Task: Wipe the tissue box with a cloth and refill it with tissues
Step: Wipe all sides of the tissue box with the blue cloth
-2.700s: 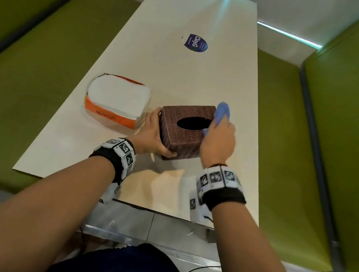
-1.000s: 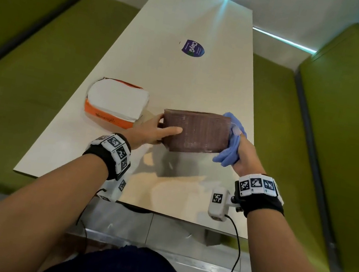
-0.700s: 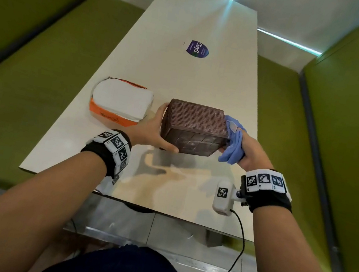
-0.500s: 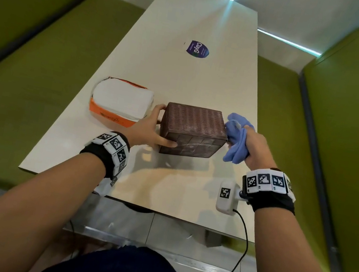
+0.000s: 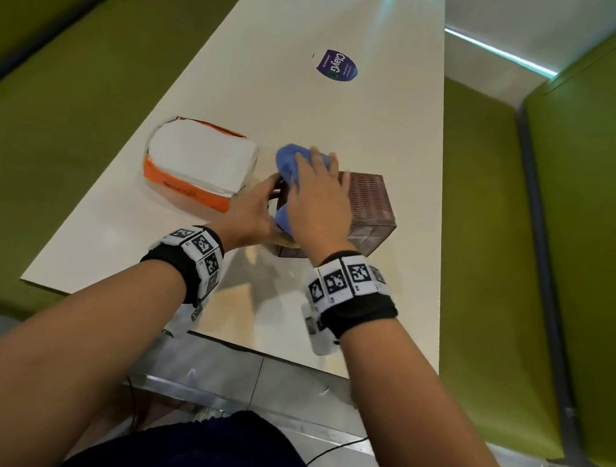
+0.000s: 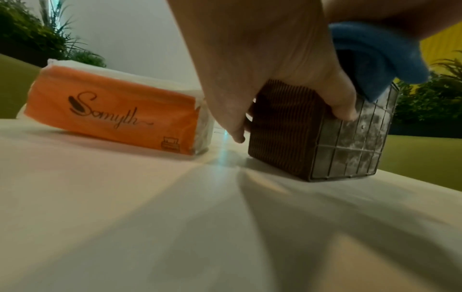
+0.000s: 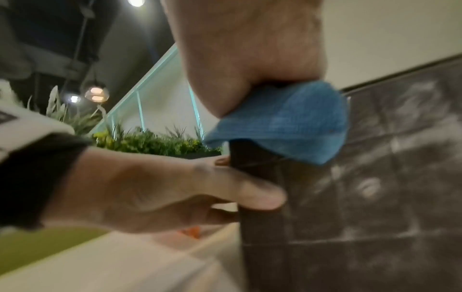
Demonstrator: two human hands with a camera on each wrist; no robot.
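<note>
The brown tissue box (image 5: 368,211) stands on the table (image 5: 319,112), gripped at its side by the left hand (image 5: 250,211), while the flat-fingered right hand (image 5: 318,202) presses the blue cloth (image 5: 290,160) on top.

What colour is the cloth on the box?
Blue; the cloth shows best in the right wrist view.

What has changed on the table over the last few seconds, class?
The tissue box was tipped from upright, opening up, onto a side. The right hand carried the blue cloth from the box's right side across onto its top left. The left hand still grips the box; the tissue pack stayed put.
</note>
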